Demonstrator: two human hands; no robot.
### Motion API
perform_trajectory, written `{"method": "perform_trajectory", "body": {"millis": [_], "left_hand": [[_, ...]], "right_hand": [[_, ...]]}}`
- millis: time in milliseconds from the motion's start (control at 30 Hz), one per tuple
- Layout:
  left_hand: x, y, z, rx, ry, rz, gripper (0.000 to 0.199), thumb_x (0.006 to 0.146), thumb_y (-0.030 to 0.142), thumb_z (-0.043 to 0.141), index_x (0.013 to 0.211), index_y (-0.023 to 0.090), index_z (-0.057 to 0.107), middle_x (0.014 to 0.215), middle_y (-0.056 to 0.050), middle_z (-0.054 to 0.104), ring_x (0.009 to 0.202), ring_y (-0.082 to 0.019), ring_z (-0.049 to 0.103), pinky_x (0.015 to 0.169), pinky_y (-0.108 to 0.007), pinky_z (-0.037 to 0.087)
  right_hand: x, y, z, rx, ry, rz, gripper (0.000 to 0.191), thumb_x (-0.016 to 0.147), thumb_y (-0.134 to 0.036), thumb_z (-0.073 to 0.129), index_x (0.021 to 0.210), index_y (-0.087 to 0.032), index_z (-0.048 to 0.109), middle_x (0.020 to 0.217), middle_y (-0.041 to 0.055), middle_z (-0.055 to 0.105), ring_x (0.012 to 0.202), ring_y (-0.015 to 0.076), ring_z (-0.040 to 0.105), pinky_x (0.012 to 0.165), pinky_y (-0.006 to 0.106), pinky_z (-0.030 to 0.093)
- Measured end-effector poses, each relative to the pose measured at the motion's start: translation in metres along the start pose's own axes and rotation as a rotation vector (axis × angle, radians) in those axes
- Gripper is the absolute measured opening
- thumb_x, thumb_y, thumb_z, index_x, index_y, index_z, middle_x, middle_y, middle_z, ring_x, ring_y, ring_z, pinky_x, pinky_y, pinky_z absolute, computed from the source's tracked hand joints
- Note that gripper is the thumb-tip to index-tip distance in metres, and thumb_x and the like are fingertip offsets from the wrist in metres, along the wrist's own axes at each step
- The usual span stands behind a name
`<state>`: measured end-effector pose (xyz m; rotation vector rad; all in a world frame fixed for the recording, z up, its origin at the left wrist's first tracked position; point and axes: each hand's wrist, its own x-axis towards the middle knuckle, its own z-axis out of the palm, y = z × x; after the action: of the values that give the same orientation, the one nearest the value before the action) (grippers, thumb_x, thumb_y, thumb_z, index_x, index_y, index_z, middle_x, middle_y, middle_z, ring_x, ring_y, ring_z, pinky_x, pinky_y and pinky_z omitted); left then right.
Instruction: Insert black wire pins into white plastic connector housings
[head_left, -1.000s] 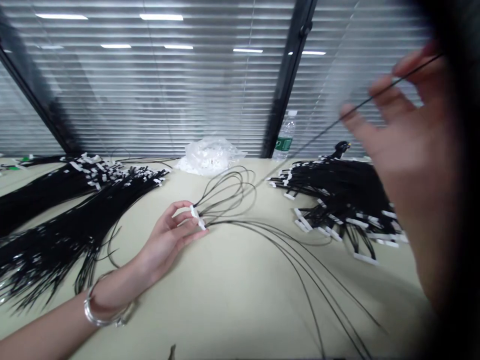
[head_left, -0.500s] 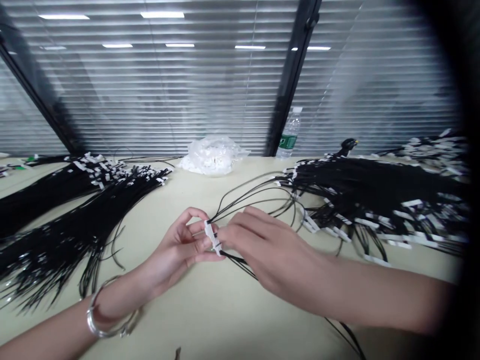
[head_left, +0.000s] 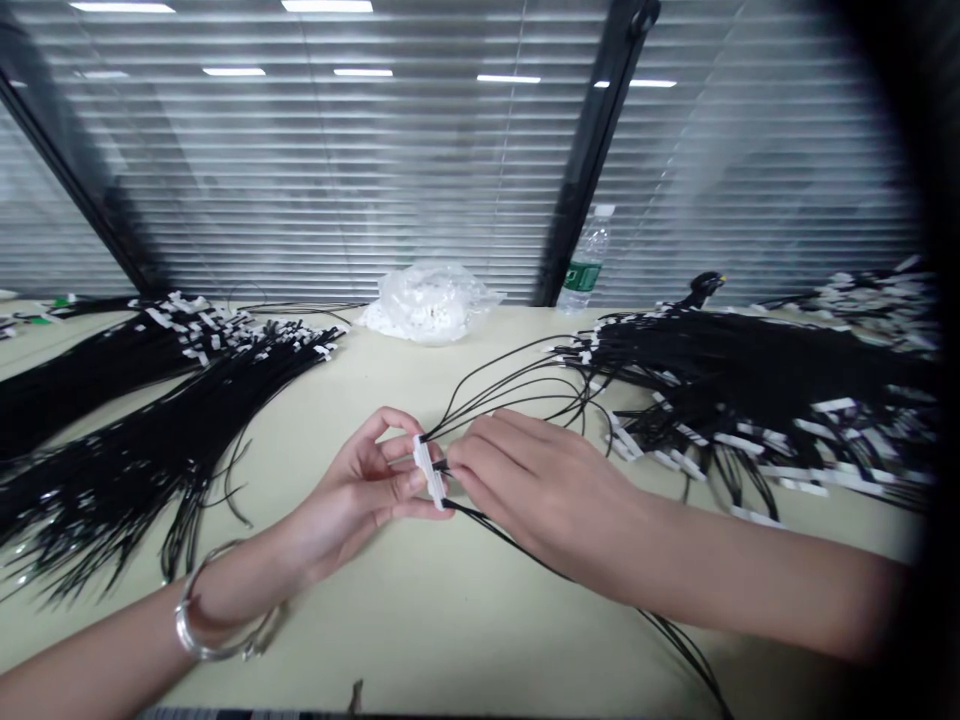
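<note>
My left hand (head_left: 364, 492) pinches a narrow white connector housing (head_left: 430, 474) between thumb and fingers, tilted over the table. Black wires (head_left: 480, 404) run from its upper end in loose loops to the right, and more black wires (head_left: 501, 532) leave its lower end under my right wrist. Against the middle of the housing, the fingertips of my right hand (head_left: 544, 485) are closed on a short black wire end (head_left: 441, 466). My fingers hide most of that wire. A silver bangle (head_left: 187, 625) circles my left wrist.
Bundles of black wires with white connectors lie at left (head_left: 157, 430) and in a large heap at right (head_left: 750, 370). At the back stand a clear plastic bag (head_left: 431, 305) of small white parts and a water bottle (head_left: 587, 262), before window blinds (head_left: 360, 180).
The view has shifted slightly, bringing the table's front edge in at the bottom. My right fingertips have drawn back a little from the housing, showing more of the black wire end.
</note>
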<state>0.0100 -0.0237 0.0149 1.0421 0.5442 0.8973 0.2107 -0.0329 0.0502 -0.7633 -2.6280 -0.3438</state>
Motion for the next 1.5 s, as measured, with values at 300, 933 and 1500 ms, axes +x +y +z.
{"method": "perform_trajectory", "body": {"millis": [300, 933, 1500], "left_hand": [[0.0002, -0.0008, 0.0003, 0.003, -0.016, 0.001, 0.025, 0.081, 0.003, 0.053, 0.094, 0.022, 0.044, 0.086, 0.001, 0.057, 0.075, -0.009, 0.058, 0.073, -0.032, 0.056], [0.0012, -0.0008, -0.0006, 0.035, -0.019, -0.003, 0.024, 0.08, 0.004, 0.055, 0.094, 0.02, 0.044, 0.086, 0.001, 0.056, 0.076, -0.01, 0.059, 0.073, -0.033, 0.057], [0.0011, -0.0004, 0.001, 0.123, 0.096, 0.032, 0.022, 0.077, 0.005, 0.061, 0.089, 0.019, 0.049, 0.082, 0.003, 0.061, 0.072, -0.01, 0.063, 0.071, -0.033, 0.058]], "right_hand": [[0.0007, -0.0019, -0.0009, 0.005, -0.012, 0.013, 0.011, 0.08, -0.008, 0.045, 0.087, -0.014, 0.052, 0.08, 0.0045, 0.05, 0.074, 0.015, 0.042, 0.069, 0.03, 0.036], [-0.001, -0.0011, 0.0011, -0.072, 0.008, -0.013, 0.017, 0.077, -0.005, 0.045, 0.09, -0.013, 0.051, 0.082, 0.003, 0.049, 0.076, 0.0157, 0.042, 0.073, 0.031, 0.036], [-0.0005, -0.0007, 0.0006, -0.092, 0.083, -0.077, 0.013, 0.076, -0.002, 0.046, 0.082, -0.012, 0.054, 0.076, 0.0042, 0.049, 0.071, 0.0142, 0.041, 0.066, 0.029, 0.036]]}}
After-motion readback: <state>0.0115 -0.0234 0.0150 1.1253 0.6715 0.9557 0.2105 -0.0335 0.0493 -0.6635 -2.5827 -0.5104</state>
